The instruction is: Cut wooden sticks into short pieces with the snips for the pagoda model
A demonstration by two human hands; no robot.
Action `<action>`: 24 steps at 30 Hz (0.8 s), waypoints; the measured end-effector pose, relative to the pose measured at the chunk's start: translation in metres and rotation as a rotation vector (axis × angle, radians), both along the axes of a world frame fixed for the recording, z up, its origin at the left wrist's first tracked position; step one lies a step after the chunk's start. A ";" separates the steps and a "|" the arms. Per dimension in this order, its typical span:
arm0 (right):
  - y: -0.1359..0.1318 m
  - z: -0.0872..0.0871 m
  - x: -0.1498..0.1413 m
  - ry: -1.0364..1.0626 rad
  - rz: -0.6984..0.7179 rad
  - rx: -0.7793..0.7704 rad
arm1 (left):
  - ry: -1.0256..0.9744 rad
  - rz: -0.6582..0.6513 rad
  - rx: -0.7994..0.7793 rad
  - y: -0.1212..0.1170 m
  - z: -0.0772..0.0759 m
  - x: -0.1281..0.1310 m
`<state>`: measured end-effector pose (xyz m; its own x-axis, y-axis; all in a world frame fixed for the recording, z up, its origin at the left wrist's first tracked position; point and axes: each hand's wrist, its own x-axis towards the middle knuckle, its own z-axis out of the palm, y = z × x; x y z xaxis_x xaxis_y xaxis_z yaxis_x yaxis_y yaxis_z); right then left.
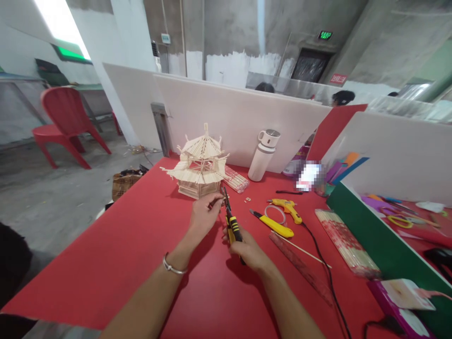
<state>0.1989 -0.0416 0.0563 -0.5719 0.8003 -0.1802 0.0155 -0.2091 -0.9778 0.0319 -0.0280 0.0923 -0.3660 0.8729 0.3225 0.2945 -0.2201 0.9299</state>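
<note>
My right hand grips a pair of pliers with yellow and black handles, its dark jaws pointing away from me. Beside those jaws, the thumb and fingers of my left hand are pinched together. Whatever sits between them is too small to make out. Just beyond my left hand stands a pagoda model built from thin pale wooden sticks, with two tiers of roof. A few tiny pale offcuts lie on the red table to the right of the pliers.
On the red table, a yellow utility knife, a glue gun with a black cord and a ruler lie right. Packs of sticks rest by a green divider. A white bottle stands behind.
</note>
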 end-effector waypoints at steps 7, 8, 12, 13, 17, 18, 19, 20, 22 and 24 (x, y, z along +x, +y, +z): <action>-0.002 0.001 -0.002 0.027 -0.027 -0.007 | -0.009 -0.004 -0.016 0.000 -0.004 -0.003; -0.002 0.001 -0.002 0.021 -0.033 -0.015 | -0.016 -0.003 -0.016 0.000 -0.004 -0.003; -0.003 0.005 -0.003 0.028 -0.040 -0.011 | -0.047 0.000 -0.031 -0.001 -0.003 -0.002; -0.003 0.006 -0.003 0.027 -0.041 -0.015 | -0.062 -0.001 -0.039 0.000 -0.002 -0.002; -0.003 0.006 -0.002 0.003 -0.042 -0.023 | -0.161 -0.006 -0.064 0.002 -0.002 0.000; -0.003 0.006 -0.002 0.002 -0.040 -0.020 | -0.189 -0.007 -0.069 0.003 -0.001 0.001; -0.002 0.005 -0.002 0.005 -0.042 -0.015 | -0.214 -0.008 -0.073 0.003 -0.001 0.001; -0.002 0.004 -0.002 0.010 -0.044 -0.009 | -0.236 -0.011 -0.077 0.003 0.000 0.001; -0.002 0.004 -0.002 0.015 -0.047 0.002 | -0.272 -0.014 -0.082 0.003 0.002 0.001; -0.001 0.004 -0.002 0.016 -0.045 0.004 | -0.295 -0.020 -0.084 0.003 0.003 0.001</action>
<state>0.1969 -0.0429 0.0602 -0.5381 0.8259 -0.1682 -0.0096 -0.2056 -0.9786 0.0328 -0.0249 0.0952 -0.4155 0.9001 0.1311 0.0058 -0.1416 0.9899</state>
